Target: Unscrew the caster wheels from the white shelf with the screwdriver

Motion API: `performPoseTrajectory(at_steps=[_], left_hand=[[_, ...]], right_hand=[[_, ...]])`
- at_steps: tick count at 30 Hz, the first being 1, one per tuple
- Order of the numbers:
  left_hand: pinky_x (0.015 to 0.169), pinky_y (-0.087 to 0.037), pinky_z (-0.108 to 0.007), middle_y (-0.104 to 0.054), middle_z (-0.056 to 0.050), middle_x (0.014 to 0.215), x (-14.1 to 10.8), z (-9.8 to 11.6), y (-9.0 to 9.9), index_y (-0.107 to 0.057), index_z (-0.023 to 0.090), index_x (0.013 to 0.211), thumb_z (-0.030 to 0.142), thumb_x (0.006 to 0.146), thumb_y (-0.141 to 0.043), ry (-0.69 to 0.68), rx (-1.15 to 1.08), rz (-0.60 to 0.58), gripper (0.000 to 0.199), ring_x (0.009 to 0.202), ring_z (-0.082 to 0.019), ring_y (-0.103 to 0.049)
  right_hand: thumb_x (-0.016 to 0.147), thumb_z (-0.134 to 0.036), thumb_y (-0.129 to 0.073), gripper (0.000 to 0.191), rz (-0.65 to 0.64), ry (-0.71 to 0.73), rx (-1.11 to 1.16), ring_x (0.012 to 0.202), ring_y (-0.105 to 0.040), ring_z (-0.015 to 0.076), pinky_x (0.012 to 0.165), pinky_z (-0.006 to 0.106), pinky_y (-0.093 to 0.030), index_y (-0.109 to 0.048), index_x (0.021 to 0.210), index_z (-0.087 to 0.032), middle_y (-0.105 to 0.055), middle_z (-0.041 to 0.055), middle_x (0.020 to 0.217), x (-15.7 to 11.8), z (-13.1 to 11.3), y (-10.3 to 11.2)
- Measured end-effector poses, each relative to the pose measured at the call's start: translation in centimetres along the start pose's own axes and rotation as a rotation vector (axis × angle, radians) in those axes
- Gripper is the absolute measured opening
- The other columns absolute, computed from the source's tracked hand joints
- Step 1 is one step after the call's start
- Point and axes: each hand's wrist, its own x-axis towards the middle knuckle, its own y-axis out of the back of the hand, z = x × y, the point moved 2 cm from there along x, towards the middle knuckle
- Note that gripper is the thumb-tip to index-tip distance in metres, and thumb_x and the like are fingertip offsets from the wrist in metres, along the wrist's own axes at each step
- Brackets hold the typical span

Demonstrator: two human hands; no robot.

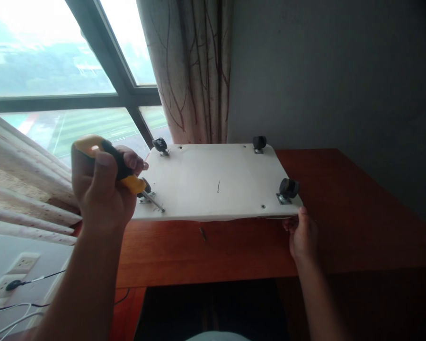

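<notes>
In my left hand (104, 187) is a screwdriver (133, 183) with a yellow and black handle, my fingers wrapped round it. Its shaft slants down to the right, and the tip is at a hole or screw near the front left corner of a white board (199, 175). The board has four-corner casters facing up: back left (160, 145), back right (259, 143), front right (288, 188), and front left (146, 188), partly hidden by the screwdriver. My right hand (304, 237) grips the board's front right corner, thumb on top, fingers underneath.
A small metal piece (202, 233) lies on the reddish wooden table (234, 253) before the board. A thin dark piece (218, 186) lies on the board. Curtains (199, 71) and a window stand behind; wall sockets (23, 263) with cables are at lower left.
</notes>
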Motion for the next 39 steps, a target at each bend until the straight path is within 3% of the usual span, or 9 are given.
performPoseTrajectory(at_steps=[4, 8, 16, 20, 24, 27, 31, 35, 39], left_hand=[[0.059, -0.049, -0.029, -0.062, -0.003, 0.081, -0.36, 0.34, 0.19, -0.067, 0.018, 0.090, 0.050, 0.074, -0.079, -0.027, 0.091, -0.075, 0.038, 0.066, -0.016, -0.058], [0.059, -0.049, -0.031, -0.062, -0.008, 0.076, -0.37, 0.28, 0.54, -0.070, 0.011, 0.099, 0.056, 0.080, -0.069, 0.027, 0.106, -0.037, 0.049, 0.066, -0.019, -0.059], [0.055, -0.046, -0.027, -0.056, -0.002, 0.066, -0.06, -0.22, 0.17, -0.064, 0.020, 0.088, 0.061, 0.079, -0.068, 0.062, -0.009, 0.075, 0.042, 0.058, -0.015, -0.051], [0.056, -0.045, -0.025, -0.060, 0.001, 0.073, -0.38, 0.19, 0.20, -0.063, 0.025, 0.087, 0.052, 0.072, -0.080, -0.042, 0.068, 0.016, 0.035, 0.062, -0.014, -0.054], [0.059, -0.048, -0.028, -0.063, -0.003, 0.085, -0.51, 0.38, 0.50, -0.069, 0.018, 0.088, 0.048, 0.073, -0.081, -0.064, 0.076, -0.007, 0.035, 0.068, -0.015, -0.058], [0.060, -0.049, -0.031, -0.066, -0.006, 0.080, -0.34, 0.30, 0.53, -0.071, 0.014, 0.095, 0.052, 0.080, -0.073, -0.061, 0.102, 0.016, 0.041, 0.067, -0.018, -0.061], [0.059, -0.049, -0.032, -0.063, -0.004, 0.062, 0.08, -0.05, 0.32, -0.067, 0.016, 0.097, 0.058, 0.087, -0.059, 0.059, 0.055, 0.051, 0.044, 0.060, -0.019, -0.058], [0.055, -0.046, -0.029, -0.055, 0.000, 0.056, 0.09, -0.14, 0.19, -0.063, 0.021, 0.088, 0.067, 0.078, -0.065, 0.052, 0.022, 0.020, 0.047, 0.054, -0.016, -0.051], [0.059, -0.048, -0.028, -0.060, -0.002, 0.072, -0.49, 0.12, 0.15, -0.064, 0.021, 0.088, 0.053, 0.067, -0.084, -0.014, 0.059, -0.035, 0.044, 0.065, -0.016, -0.056]], right_hand=[[0.080, -0.059, -0.065, 0.042, 0.004, -0.006, 0.004, 0.051, -0.049, 0.0111, 0.049, 0.025, -0.038, -0.056, 0.071, -0.018, -0.054, -0.0033, 0.056, -0.18, -0.25, -0.10], [0.080, -0.059, -0.066, 0.042, -0.001, -0.005, 0.000, 0.050, -0.048, 0.0106, 0.049, 0.025, -0.037, -0.056, 0.072, -0.018, -0.053, -0.0035, 0.056, -0.22, -0.36, -0.16], [0.080, -0.059, -0.066, 0.043, -0.006, 0.002, -0.006, 0.050, -0.048, 0.0108, 0.049, 0.026, -0.037, -0.056, 0.073, -0.018, -0.054, -0.0032, 0.057, -0.09, -0.18, -0.02], [0.078, -0.060, -0.067, 0.043, 0.001, -0.002, 0.013, 0.051, -0.048, 0.0106, 0.049, 0.025, -0.038, -0.056, 0.072, -0.019, -0.052, -0.0040, 0.057, -0.05, -0.08, -0.06], [0.078, -0.060, -0.067, 0.043, 0.005, 0.002, 0.021, 0.051, -0.048, 0.0104, 0.048, 0.025, -0.038, -0.055, 0.071, -0.018, -0.051, -0.0043, 0.057, 0.01, 0.04, -0.05], [0.080, -0.059, -0.066, 0.043, 0.002, 0.011, 0.011, 0.050, -0.048, 0.0106, 0.048, 0.025, -0.038, -0.054, 0.070, -0.018, -0.051, -0.0039, 0.057, 0.07, 0.11, 0.00], [0.080, -0.060, -0.065, 0.044, 0.000, 0.016, -0.007, 0.051, -0.049, 0.0112, 0.048, 0.025, -0.038, -0.054, 0.069, -0.018, -0.052, -0.0031, 0.057, 0.12, 0.19, 0.05], [0.080, -0.059, -0.065, 0.044, -0.002, 0.015, -0.004, 0.050, -0.049, 0.0110, 0.048, 0.025, -0.038, -0.054, 0.070, -0.018, -0.052, -0.0035, 0.057, 0.11, 0.14, 0.01], [0.080, -0.059, -0.065, 0.043, 0.000, 0.010, 0.005, 0.050, -0.048, 0.0109, 0.048, 0.025, -0.038, -0.054, 0.070, -0.019, -0.051, -0.0040, 0.057, 0.01, -0.05, -0.08]])
